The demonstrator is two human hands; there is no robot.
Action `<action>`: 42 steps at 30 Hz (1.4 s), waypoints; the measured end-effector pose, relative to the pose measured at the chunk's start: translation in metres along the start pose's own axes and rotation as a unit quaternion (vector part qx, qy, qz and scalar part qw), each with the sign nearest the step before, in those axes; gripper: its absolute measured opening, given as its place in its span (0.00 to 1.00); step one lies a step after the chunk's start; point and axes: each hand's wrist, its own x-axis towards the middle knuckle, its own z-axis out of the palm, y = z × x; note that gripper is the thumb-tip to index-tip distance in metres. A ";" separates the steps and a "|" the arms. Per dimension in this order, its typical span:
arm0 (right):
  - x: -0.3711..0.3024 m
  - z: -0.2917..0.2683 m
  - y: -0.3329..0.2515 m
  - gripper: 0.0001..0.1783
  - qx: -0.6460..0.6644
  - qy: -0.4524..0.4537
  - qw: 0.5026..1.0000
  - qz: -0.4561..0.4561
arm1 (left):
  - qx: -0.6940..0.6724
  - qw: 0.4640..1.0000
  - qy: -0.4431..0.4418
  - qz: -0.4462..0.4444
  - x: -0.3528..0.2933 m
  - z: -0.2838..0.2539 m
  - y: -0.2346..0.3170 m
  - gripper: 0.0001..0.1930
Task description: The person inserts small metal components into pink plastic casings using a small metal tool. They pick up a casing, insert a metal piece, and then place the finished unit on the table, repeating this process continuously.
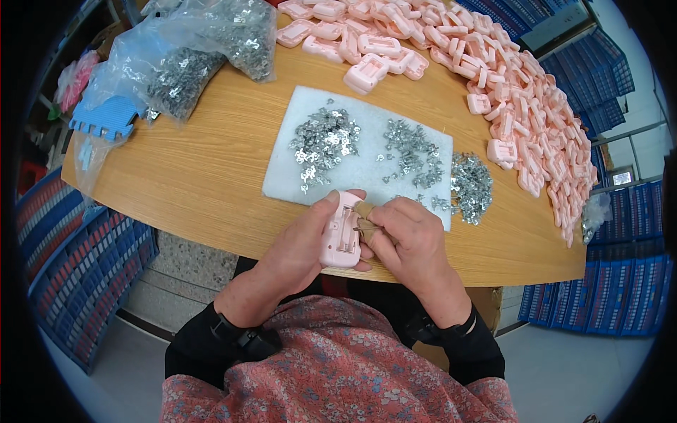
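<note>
My left hand [300, 240] is closed around a pale pink plastic casing [330, 245], held over the table's near edge. The casing has a long rectangular recess that faces up. Against its right side, my right hand [412, 236] pinches a small thin metal piece [364, 228]; its exact shape is hard to make out. Tan tape wraps the thumb and a finger of that hand. Just beyond both hands lies a white foam sheet [367, 180], bearing a pile of small metal clips [326, 137] on its left and a looser pile [412, 149] on its right.
Another heap of metal clips [472, 189] sits at the foam's right edge on the wooden table [211, 162]. Many pink casings [518, 106] are heaped along the far and right sides. Clear bags of metal parts [185, 77] and a blue foam mat [104, 116] stand far left.
</note>
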 end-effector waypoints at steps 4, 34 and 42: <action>-0.002 -0.003 0.000 0.15 -0.037 -0.020 0.998 -0.045 | 0.003 1.000 0.001 -0.004 0.001 -0.002 0.000 0.26; -0.010 -0.014 0.013 0.09 0.552 -0.096 0.714 0.419 | 0.199 0.980 0.004 0.006 -0.001 0.003 0.002 0.24; -0.018 -0.010 0.013 0.08 0.550 -0.096 0.709 0.430 | 0.477 0.867 -0.002 0.146 -0.007 0.011 0.009 0.20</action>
